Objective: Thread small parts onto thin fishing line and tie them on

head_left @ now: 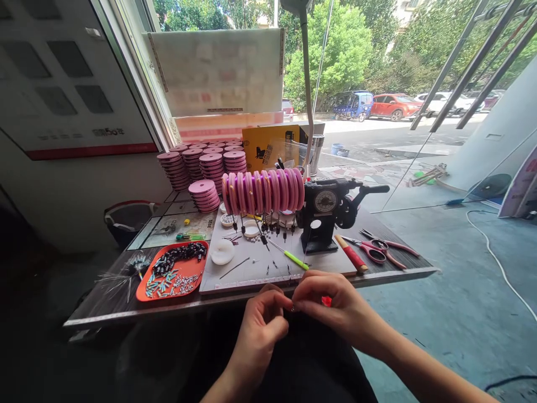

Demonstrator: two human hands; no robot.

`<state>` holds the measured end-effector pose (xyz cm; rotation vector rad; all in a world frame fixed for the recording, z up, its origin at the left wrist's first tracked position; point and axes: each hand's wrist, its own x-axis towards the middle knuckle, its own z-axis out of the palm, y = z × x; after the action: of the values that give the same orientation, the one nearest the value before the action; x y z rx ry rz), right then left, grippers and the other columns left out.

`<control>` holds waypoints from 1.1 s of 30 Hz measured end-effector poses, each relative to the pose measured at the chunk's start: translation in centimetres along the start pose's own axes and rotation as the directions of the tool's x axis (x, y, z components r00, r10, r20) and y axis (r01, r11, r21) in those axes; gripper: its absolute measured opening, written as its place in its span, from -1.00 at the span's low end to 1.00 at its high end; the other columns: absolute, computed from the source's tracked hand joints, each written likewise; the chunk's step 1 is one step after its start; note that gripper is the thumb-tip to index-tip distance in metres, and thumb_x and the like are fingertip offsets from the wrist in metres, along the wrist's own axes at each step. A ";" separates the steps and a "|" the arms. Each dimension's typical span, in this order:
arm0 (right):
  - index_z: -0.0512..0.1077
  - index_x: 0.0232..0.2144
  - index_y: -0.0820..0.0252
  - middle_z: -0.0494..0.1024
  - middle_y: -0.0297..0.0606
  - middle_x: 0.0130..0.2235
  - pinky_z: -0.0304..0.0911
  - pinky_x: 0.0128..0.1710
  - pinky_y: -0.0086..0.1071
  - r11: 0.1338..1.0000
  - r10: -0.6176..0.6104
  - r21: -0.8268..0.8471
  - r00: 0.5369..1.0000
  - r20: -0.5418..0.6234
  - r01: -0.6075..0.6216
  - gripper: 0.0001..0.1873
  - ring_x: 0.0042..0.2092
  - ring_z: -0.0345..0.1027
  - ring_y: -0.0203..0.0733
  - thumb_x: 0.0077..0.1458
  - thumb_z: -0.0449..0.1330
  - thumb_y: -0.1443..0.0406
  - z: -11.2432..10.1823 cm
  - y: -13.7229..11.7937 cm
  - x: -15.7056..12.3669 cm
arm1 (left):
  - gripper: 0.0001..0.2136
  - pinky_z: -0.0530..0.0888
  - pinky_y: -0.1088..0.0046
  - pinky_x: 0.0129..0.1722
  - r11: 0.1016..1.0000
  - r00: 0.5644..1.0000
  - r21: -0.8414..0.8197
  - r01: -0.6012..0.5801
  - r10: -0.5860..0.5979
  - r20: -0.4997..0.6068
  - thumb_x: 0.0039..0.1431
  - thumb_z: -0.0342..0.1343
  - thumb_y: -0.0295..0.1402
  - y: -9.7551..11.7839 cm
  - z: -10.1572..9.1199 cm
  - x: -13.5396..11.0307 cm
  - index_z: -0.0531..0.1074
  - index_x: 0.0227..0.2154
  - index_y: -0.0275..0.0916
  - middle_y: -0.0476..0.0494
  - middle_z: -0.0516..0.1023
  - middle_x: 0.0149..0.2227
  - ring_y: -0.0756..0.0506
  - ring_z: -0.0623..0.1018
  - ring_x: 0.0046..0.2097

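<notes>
My left hand (262, 319) and my right hand (335, 305) meet just below the table's front edge, fingertips pinched together on something too small to make out. A small red piece (326, 301) shows behind my right fingers. Straight ahead on the white mat (251, 268) a row of pink spools (263, 191) sits on a black winding machine (325, 212) with a dial and a crank handle. Small weighted lines hang from the spools onto the mat.
An orange tray (172, 274) of small black and coloured beads lies at the left. Stacks of pink spools (201, 165) stand behind it, before a yellow box (268, 145). Red-handled pliers (377, 252), scissors (390, 243), a red-handled tool (350, 253) and a green pen (293, 258) lie by the machine.
</notes>
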<state>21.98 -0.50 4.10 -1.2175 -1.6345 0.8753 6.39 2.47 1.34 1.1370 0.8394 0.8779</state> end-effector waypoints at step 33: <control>0.40 -0.56 0.28 0.24 -0.45 -0.63 -0.09 -0.59 -0.52 0.704 0.400 0.618 0.914 0.064 -0.351 -0.62 -0.58 -0.01 -0.43 -0.18 0.31 0.05 4.3 2.6 -2.6 | -0.82 0.35 0.63 -0.56 0.832 0.949 -0.461 0.310 -0.297 0.102 -0.29 0.38 -0.41 0.2 0.7 -0.2 0.49 -0.59 -0.31 0.04 0.42 -0.66 0.10 0.38 -0.59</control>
<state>19.19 -2.44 -0.39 -1.0890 -0.9008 1.4690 6.92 2.01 1.67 0.5630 0.7064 0.7426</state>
